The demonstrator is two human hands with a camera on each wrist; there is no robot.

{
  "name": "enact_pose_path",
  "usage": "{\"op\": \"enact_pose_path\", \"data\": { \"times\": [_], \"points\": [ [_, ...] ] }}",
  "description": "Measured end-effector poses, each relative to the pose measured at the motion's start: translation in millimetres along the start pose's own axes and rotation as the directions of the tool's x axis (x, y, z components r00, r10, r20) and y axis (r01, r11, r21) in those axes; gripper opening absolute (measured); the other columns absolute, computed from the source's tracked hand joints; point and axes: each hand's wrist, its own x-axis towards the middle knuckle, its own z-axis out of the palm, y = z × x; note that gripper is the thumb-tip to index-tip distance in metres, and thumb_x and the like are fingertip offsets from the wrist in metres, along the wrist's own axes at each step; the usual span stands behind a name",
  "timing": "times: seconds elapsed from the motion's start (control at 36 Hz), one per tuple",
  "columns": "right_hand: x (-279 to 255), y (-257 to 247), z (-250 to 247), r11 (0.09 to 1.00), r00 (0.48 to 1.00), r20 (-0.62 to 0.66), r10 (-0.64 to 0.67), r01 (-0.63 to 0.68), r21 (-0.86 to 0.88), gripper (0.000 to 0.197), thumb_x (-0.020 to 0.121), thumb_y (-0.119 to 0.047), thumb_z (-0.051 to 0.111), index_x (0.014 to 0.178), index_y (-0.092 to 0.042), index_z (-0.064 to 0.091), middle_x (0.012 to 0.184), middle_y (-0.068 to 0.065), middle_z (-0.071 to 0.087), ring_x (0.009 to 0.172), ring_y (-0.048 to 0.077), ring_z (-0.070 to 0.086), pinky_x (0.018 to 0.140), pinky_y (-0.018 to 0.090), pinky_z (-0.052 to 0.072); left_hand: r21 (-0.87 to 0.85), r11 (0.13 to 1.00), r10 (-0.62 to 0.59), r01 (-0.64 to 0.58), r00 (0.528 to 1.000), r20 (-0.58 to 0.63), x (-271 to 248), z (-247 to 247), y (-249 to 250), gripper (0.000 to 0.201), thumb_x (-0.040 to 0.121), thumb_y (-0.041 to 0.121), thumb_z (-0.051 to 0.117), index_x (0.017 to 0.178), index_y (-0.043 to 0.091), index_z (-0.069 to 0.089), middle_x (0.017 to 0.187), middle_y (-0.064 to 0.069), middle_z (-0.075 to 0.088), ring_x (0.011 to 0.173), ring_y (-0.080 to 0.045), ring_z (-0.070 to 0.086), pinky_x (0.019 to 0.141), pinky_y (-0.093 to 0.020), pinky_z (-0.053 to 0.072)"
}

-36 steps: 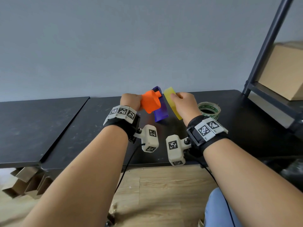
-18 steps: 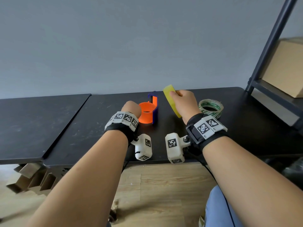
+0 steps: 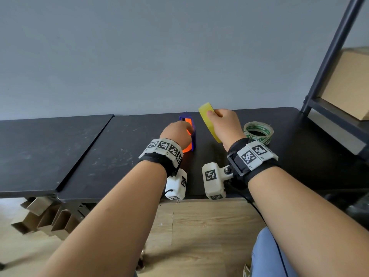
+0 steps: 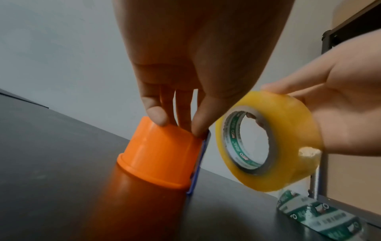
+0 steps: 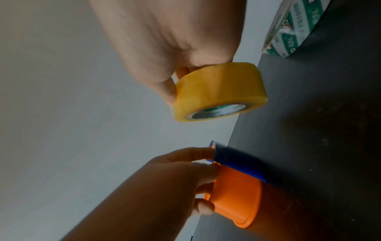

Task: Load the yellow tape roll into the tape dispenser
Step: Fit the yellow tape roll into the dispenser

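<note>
The tape dispenser (image 3: 189, 134), an orange drum (image 4: 160, 156) with a blue blade plate (image 5: 239, 164), stands on the black table (image 3: 99, 156). My left hand (image 3: 176, 134) grips the drum's top rim with thumb and fingertips (image 4: 156, 115). My right hand (image 3: 223, 124) holds the yellow tape roll (image 3: 208, 119) on edge in the air, just right of the dispenser and apart from it. The roll (image 4: 268, 141) shows its green-printed core towards the drum, and the same roll (image 5: 218, 93) hangs above the dispenser (image 5: 237, 190) in the right wrist view.
A second roll with green print (image 3: 258, 131) lies flat on the table right of my right hand. A dark metal shelf frame (image 3: 329, 62) with a cardboard box (image 3: 347, 82) stands at the far right. A grey wall runs behind the table.
My left hand has lowered the dispenser from the air and stood it on the table, drum down. The right hand with the yellow roll stayed beside it, slightly higher.
</note>
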Motion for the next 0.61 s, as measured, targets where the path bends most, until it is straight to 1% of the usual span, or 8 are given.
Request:
{"op": "enact_pose_path", "data": {
  "times": [0.11, 0.19, 0.28, 0.36, 0.42, 0.47, 0.56, 0.61],
  "points": [
    [-1.3, -2.0, -1.4, 1.0, 1.0, -0.006, -0.007, 0.007, 0.003, 0.043, 0.094, -0.022, 0.048, 0.056, -0.015, 0.029, 0.056, 0.002, 0.026, 0.051, 0.016, 0.026, 0.05, 0.031, 0.02, 0.069, 0.996, 0.047, -0.052, 0.996, 0.072, 0.8, 0.6, 0.1, 0.065, 0.088, -0.001, 0.034, 0.132, 0.043, 0.054, 0.14, -0.004, 0.053, 0.12, -0.028, 0.057, 0.095, -0.039, 0.051],
    [-1.9, -3.6, -2.1, 1.0, 1.0, -0.011, -0.002, 0.002, 0.002, 0.043, 0.094, -0.023, 0.048, 0.056, -0.015, 0.03, 0.056, 0.002, 0.026, 0.052, 0.017, 0.026, 0.051, 0.031, 0.021, 0.107, 0.99, 0.074, -0.088, 0.989, 0.128, 3.8, 2.7, 0.5, 0.068, 0.09, -0.001, 0.03, 0.139, 0.045, 0.045, 0.143, -0.008, 0.047, 0.124, -0.031, 0.052, 0.1, -0.041, 0.047],
    [-1.2, -5.4, -4.4, 1.0, 1.0, -0.021, 0.019, -0.018, 0.015, 0.043, 0.094, -0.021, 0.047, 0.056, -0.016, 0.027, 0.055, 0.001, 0.025, 0.051, 0.017, 0.025, 0.05, 0.031, 0.019, 0.117, 0.99, 0.065, -0.081, 0.989, 0.133, 5.3, 2.6, 0.1, 0.057, 0.095, 0.005, 0.034, 0.141, 0.036, 0.046, 0.14, -0.01, 0.044, 0.127, -0.032, 0.047, 0.105, -0.039, 0.042],
    [-0.1, -8.0, -6.9, 0.998, 0.999, -0.027, 0.035, -0.034, 0.05, 0.041, 0.093, -0.021, 0.046, 0.058, -0.016, 0.027, 0.056, 0.001, 0.024, 0.053, 0.019, 0.024, 0.052, 0.031, 0.019, 0.093, 0.991, 0.09, -0.095, 0.994, 0.054, 4.5, -0.4, -1.2, 0.046, 0.094, 0.003, 0.042, 0.13, 0.024, 0.06, 0.138, -0.008, 0.049, 0.127, -0.029, 0.049, 0.102, -0.034, 0.041],
    [0.5, -11.9, -8.6, 0.996, 0.998, -0.037, 0.048, -0.044, 0.083, 0.039, 0.092, -0.02, 0.046, 0.059, -0.017, 0.027, 0.059, 0.001, 0.022, 0.055, 0.019, 0.022, 0.054, 0.031, 0.017, 0.032, 0.997, 0.077, -0.076, 0.997, -0.02, 5.0, -5.2, -2.8, 0.048, 0.088, 0.002, 0.044, 0.12, 0.029, 0.068, 0.131, -0.007, 0.052, 0.122, -0.027, 0.051, 0.099, -0.035, 0.044],
    [1.6, -15.8, -10.6, 0.991, 0.997, -0.051, 0.058, -0.051, 0.123, 0.039, 0.093, -0.018, 0.045, 0.06, -0.018, 0.024, 0.06, 0.001, 0.021, 0.057, 0.018, 0.021, 0.055, 0.032, 0.016, -0.053, 0.997, 0.045, -0.051, 0.994, -0.097, 6.1, -11.5, -2.5, 0.044, 0.084, 0.004, 0.047, 0.115, 0.026, 0.07, 0.127, -0.005, 0.059, 0.117, -0.026, 0.057, 0.097, -0.035, 0.048],
    [4.5, -22.8, -13.6, 0.981, 0.996, -0.061, 0.071, -0.059, 0.186, 0.041, 0.095, -0.018, 0.043, 0.06, -0.017, 0.023, 0.062, 0.001, 0.021, 0.059, 0.018, 0.021, 0.056, 0.033, 0.017, -0.226, 0.974, -0.017, -0.022, 0.986, -0.167, 7.8, -24.1, 1.1, 0.039, 0.087, 0.011, 0.054, 0.124, 0.017, 0.062, 0.125, -0.006, 0.063, 0.114, -0.024, 0.06, 0.096, -0.032, 0.048],
    [4.6, -30.3, -15.2, 0.973, 0.995, -0.057, 0.081, -0.066, 0.22, 0.04, 0.097, -0.019, 0.042, 0.06, -0.014, 0.031, 0.062, 0.004, 0.028, 0.063, 0.022, 0.029, 0.06, 0.034, 0.024, -0.356, 0.934, -0.032, -0.03, 0.985, -0.169, 9.0, -32.7, 2.0, 0.047, 0.089, 0.02, 0.061, 0.135, 0.015, 0.052, 0.129, -0.006, 0.06, 0.115, -0.023, 0.059, 0.094, -0.031, 0.047]
  ]
}}
